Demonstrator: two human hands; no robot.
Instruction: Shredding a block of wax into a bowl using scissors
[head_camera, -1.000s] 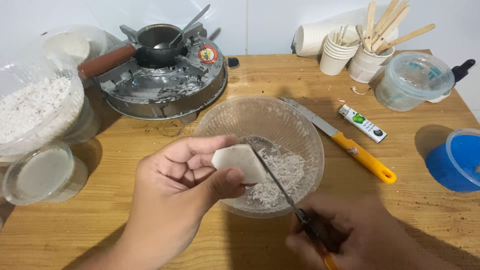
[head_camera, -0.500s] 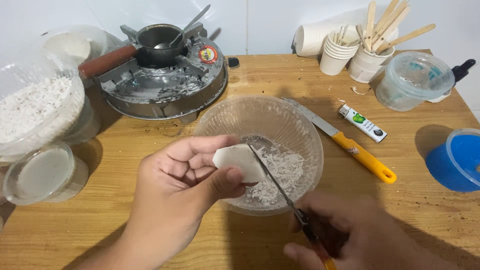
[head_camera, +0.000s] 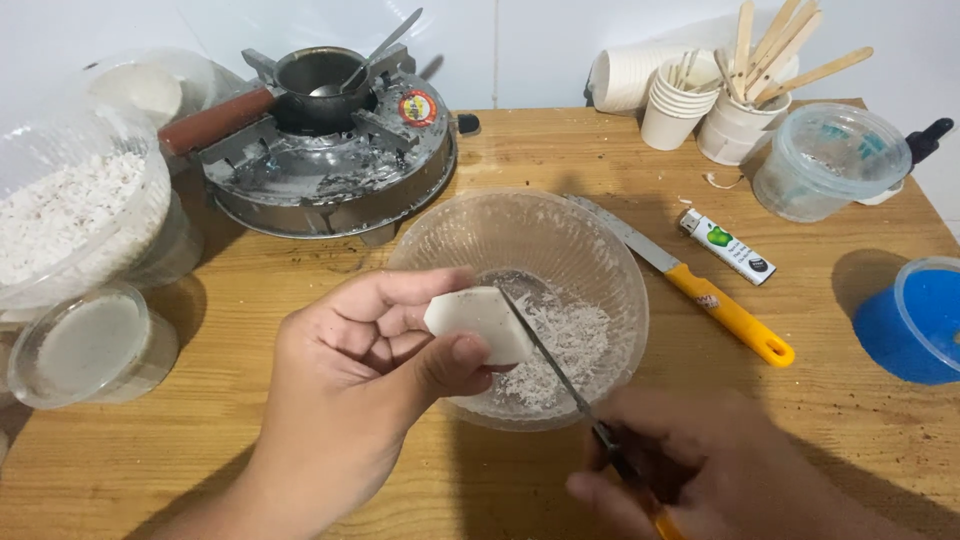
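Your left hand (head_camera: 350, 400) pinches the white waxy block (head_camera: 478, 322) over the clear plastic bowl (head_camera: 520, 300) so shavings drop inside, while your right hand (head_camera: 700, 480) is closed around the thin-bladed knife (head_camera: 560, 370) against its edge.

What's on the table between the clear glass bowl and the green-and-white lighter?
Head view: a knife with a yellow-orange handle, lying diagonally on the wooden table, blade toward the stove, between the clear glass bowl and the green-and-white lighter. Nothing else there.
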